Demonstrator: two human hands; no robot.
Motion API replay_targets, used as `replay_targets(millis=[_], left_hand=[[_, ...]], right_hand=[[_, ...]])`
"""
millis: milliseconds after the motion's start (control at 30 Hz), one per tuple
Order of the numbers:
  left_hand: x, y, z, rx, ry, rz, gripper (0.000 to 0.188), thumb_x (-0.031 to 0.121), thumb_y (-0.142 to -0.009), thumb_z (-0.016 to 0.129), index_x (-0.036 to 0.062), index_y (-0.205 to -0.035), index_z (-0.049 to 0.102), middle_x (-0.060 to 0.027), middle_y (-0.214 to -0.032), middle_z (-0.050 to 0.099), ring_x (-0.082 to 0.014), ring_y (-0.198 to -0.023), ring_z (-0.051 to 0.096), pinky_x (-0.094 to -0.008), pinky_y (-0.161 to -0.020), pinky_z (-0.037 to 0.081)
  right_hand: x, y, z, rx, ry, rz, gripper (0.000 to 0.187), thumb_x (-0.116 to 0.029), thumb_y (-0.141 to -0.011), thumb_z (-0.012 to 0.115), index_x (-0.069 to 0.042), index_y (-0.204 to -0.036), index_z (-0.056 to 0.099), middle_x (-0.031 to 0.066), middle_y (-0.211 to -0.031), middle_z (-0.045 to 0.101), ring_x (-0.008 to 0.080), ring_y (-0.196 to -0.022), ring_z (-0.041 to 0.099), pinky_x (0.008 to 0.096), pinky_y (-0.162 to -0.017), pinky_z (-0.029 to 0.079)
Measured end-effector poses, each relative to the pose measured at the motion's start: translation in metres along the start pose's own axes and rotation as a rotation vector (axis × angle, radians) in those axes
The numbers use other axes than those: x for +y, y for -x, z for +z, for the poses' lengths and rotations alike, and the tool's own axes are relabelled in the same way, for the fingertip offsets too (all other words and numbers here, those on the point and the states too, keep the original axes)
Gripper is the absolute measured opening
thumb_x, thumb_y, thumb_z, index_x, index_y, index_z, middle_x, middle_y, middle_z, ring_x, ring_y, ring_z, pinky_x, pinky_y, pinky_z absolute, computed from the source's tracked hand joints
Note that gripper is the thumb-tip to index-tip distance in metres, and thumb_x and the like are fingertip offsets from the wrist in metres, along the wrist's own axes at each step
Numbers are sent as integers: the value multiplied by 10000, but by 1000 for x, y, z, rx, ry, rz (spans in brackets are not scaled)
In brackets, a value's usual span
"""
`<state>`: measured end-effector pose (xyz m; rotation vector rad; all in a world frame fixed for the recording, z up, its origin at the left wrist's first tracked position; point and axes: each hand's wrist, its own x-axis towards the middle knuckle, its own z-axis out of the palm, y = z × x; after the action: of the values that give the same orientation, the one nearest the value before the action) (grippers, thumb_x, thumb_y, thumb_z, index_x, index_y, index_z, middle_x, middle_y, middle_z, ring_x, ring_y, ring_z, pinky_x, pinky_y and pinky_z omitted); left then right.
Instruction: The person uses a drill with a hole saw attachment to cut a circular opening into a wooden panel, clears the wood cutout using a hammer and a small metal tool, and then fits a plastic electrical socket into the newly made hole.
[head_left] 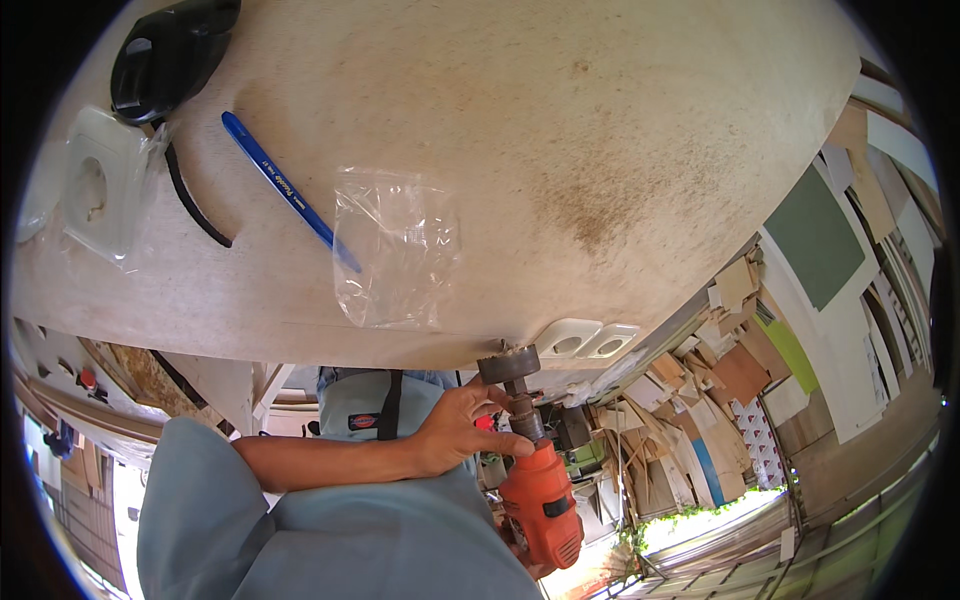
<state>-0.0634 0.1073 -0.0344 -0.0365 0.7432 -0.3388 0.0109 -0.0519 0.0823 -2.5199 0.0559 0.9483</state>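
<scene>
Red drill (543,505): before the bench (480,90), saw bit (508,368) at its near edge. Left grip (460,430): clamped around the chuck (523,425), presumably for steadiness. Right grip (511,535): mostly hidden, closure cannot be told. White sockets (566,340): beside the bit.
</scene>
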Motion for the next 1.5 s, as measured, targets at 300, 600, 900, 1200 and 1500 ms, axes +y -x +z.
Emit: replay_targets(millis=[300,600,900,1200,1500], left_hand=[[10,3,7,29,36,-9,549,181,-711,950,19,-1140,648,-50,-1173,622,-175,-1199,550,-362,-1119,372],[2,0,1,-16,28,-37,629,93,-709,926,46,-1267,642,-39,-1304,635,-190,-1283,509,-385,-1180,286],[6,1,5,19,8,-1,494,184,-709,953,41,-1101,686,-38,-1250,575,-183,-1225,529,-376,-1145,341],[4,1,4,32,23,-1,527,183,-703,955,39,-1126,677,-43,-1242,591,-187,-1217,531,-383,-1137,342],[9,1,5,28,42,-25,581,172,-703,953,29,-1174,645,-49,-1210,603,-184,-1210,533,-370,-1138,338]], right_hand=[[-6,0,-2,-13,22,-6,784,-323,-556,935,30,-1160,582,90,-979,648,261,-822,646,373,-761,523],[-9,-2,-1,-16,32,-18,780,-326,-554,931,28,-1157,585,90,-971,646,264,-814,644,375,-755,521],[-13,0,-1,-12,49,-30,776,-328,-552,927,26,-1154,589,90,-963,643,267,-806,641,377,-749,520],[-14,4,-1,-15,59,-36,772,-330,-550,922,24,-1151,592,90,-955,641,270,-798,638,378,-744,518],[-18,8,-3,-15,75,-40,768,-332,-549,918,22,-1148,595,90,-948,639,274,-791,635,380,-738,516]])
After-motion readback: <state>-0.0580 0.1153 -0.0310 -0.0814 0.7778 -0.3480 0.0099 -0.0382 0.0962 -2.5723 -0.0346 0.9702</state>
